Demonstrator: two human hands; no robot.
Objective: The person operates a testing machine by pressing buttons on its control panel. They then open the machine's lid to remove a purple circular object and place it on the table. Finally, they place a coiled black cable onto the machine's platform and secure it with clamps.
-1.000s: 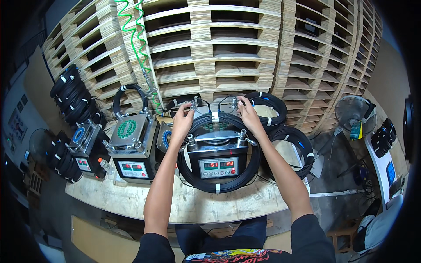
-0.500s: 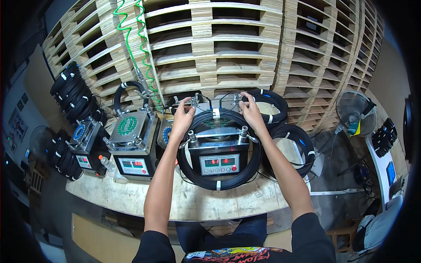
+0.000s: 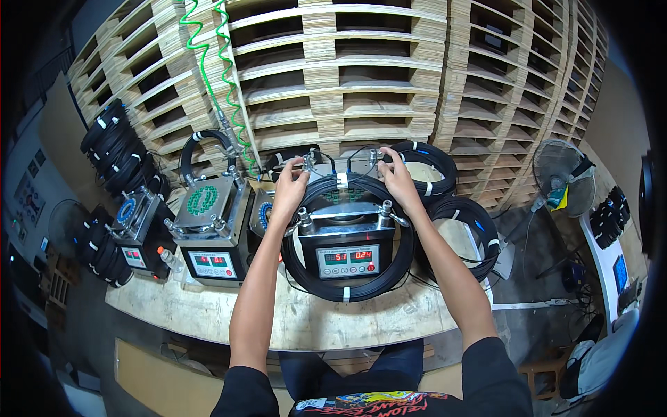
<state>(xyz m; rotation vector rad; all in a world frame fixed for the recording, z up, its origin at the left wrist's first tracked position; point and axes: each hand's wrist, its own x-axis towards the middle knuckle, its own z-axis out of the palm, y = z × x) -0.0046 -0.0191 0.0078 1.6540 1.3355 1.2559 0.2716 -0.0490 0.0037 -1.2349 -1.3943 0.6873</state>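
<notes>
we've got both hands up at the back of the middle tester (image 3: 345,236), the metal box with the red readout on its front. a black tube coil (image 3: 347,240) is already dropped over it like a ring around the box, lying on the bench (image 3: 292,320) with white tape bands at front and back, so that bit looks done. left hand (image 3: 290,191) is curled over the coil's rear left edge by a clamp post, fingers bent down onto it, though we can't tell if it's really gripping the tube or just pressing on it. right hand (image 3: 398,177) is at the rear right, fingertips pinched around something small at the top plate, probably a tube end or fitting, too tiny to say for sure. our guess is the hooking up at the back is the step in hand, and the readout being lit doesn't tell us whether it's finished. as for what holds what: the second tester (image 3: 208,229) to the left has a top plate of green dots and no coil on it, a third one (image 3: 132,229) sits further left, finished-looking coils (image 3: 114,149) are stacked at far left, and two more coils (image 3: 462,222) lie right of the hands. a green spiral hose (image 3: 226,83) hangs down in front of the pallets (image 3: 389,83).
</notes>
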